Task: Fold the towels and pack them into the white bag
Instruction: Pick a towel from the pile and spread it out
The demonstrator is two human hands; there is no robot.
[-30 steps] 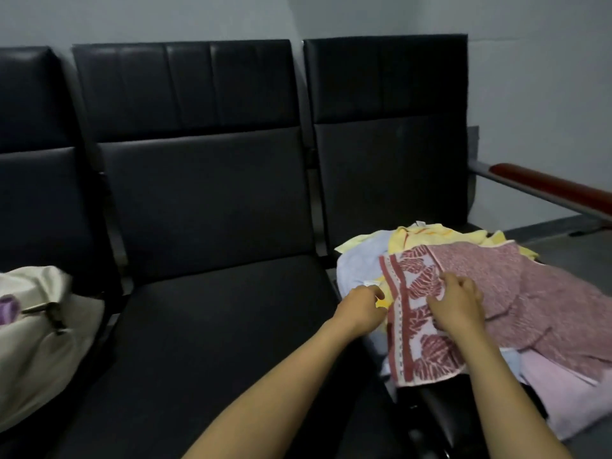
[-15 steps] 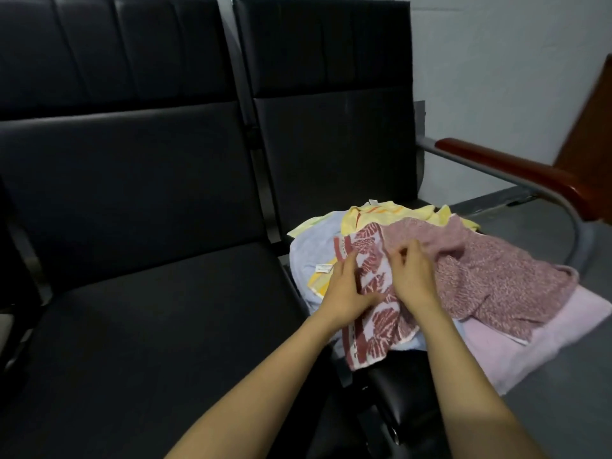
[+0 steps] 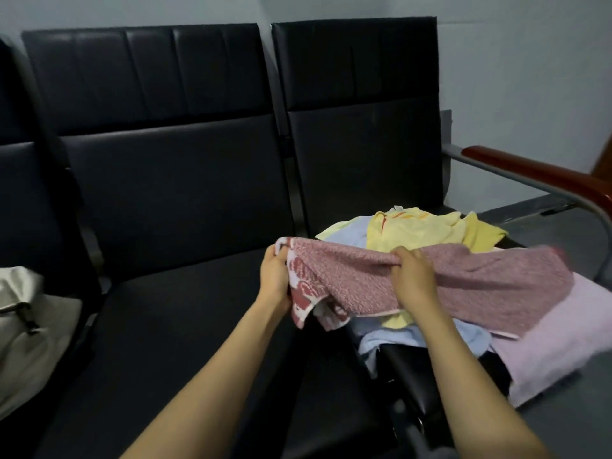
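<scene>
Red patterned towel [image 3: 463,279] is centre-right in frame, clamped along its top edge by both your hands: left hand [image 3: 275,276] curled round the corner, right hand [image 3: 414,276] bunching the edge further right. It drapes over the yellow towel [image 3: 414,226], blue towel [image 3: 414,336] and pink towel [image 3: 563,342] on the right-hand seat [image 3: 407,362]. White bag [image 3: 29,326] sits at the lower-left edge of the frame, well apart.

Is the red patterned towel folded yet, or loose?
Loose, not folded: the red patterned towel hangs rumpled between the left hand and right hand, each gripping its top edge.
</scene>
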